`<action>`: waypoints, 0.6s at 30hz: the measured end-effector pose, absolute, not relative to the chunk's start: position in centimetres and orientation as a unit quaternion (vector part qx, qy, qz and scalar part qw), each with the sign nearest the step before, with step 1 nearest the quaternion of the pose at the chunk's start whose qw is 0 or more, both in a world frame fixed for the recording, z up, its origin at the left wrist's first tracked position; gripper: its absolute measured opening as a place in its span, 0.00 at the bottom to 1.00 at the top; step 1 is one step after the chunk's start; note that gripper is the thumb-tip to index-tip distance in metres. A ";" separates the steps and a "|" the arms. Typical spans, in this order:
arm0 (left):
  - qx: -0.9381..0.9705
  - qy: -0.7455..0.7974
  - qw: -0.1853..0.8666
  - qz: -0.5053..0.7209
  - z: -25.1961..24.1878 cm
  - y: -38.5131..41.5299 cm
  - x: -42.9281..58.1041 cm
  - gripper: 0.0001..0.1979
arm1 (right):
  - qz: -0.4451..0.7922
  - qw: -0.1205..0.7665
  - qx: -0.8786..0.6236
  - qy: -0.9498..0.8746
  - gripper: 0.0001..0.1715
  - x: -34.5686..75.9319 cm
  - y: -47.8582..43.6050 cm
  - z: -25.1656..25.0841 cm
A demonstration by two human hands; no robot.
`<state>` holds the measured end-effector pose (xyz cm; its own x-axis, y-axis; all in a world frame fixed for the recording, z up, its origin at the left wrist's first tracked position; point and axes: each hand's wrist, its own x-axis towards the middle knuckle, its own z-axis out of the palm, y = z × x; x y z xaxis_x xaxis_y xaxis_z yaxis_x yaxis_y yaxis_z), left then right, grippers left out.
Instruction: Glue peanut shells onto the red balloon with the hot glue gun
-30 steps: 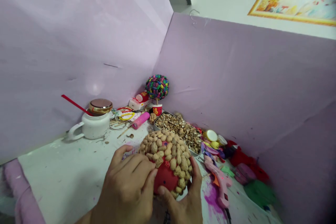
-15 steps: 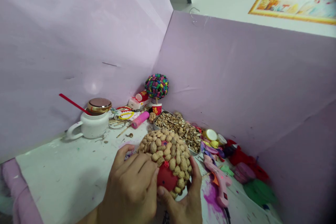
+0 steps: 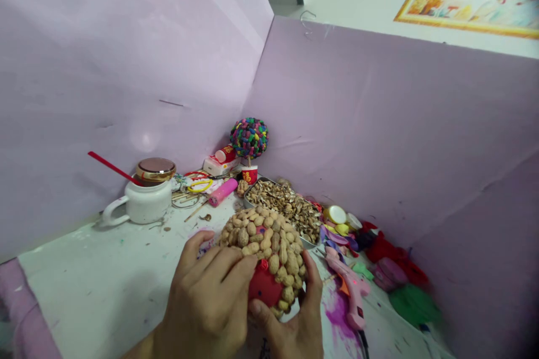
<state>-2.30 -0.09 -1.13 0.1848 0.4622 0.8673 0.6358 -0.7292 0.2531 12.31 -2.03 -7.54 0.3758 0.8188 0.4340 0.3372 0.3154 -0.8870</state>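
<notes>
A round red balloon (image 3: 265,287) with a small red knot is largely covered in peanuts (image 3: 255,235), leaving a bare red patch on the side facing me. My right hand (image 3: 295,314) grips it from the right and below, thumb on the near side and fingers up its right edge. Against its left side, my left hand (image 3: 213,286) has bent fingers pressing a peanut beside the knot; the fingertips hide that peanut now. Just behind the balloon is a metal tray (image 3: 311,244) of peanut shells. To the right lies a pink glue gun (image 3: 348,286).
A white mug (image 3: 147,205) with a gold-rimmed lid and red stick stands left. Further back are a pink roll (image 3: 223,192), yellow-handled scissors (image 3: 200,185) and a multicoloured ball (image 3: 249,138) in a red cup. Balloons and tubs (image 3: 337,214) line the right wall.
The left fingers have shifted slightly over the peanut beside the knot, covering it. The right hand keeps its hold, and the whole view has moved a little.
</notes>
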 end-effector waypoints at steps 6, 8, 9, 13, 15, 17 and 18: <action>-0.767 -0.350 0.102 -0.528 -1.5 0.1 -2.4 0.12 | 0.196 0.624 -0.552 -0.517 0.55 12.3 -2.0 -7.5; -0.768 -0.351 0.103 -0.525 -1.6 0.1 -2.4 0.12 | 0.197 0.626 -0.552 -0.514 0.56 12.3 -2.0 -7.5; -0.768 -0.352 0.100 -0.526 -1.6 0.2 -2.4 0.12 | 0.198 0.626 -0.553 -0.513 0.56 12.3 -2.0 -7.5; -0.773 -0.345 0.043 -0.531 -1.4 0.6 -2.5 0.13 | 0.208 0.620 -0.556 -0.513 0.54 12.2 -2.1 -7.4; -0.776 -0.335 0.003 -0.534 -1.1 1.0 -2.5 0.12 | 0.214 0.622 -0.556 -0.508 0.54 12.2 -2.2 -7.3; -0.777 -0.332 -0.033 -0.533 -0.8 1.3 -2.4 0.10 | 0.218 0.622 -0.557 -0.506 0.54 12.2 -2.2 -7.1; -0.778 -0.332 -0.047 -0.531 -0.7 1.5 -2.3 0.09 | 0.219 0.621 -0.558 -0.505 0.55 12.2 -2.3 -7.0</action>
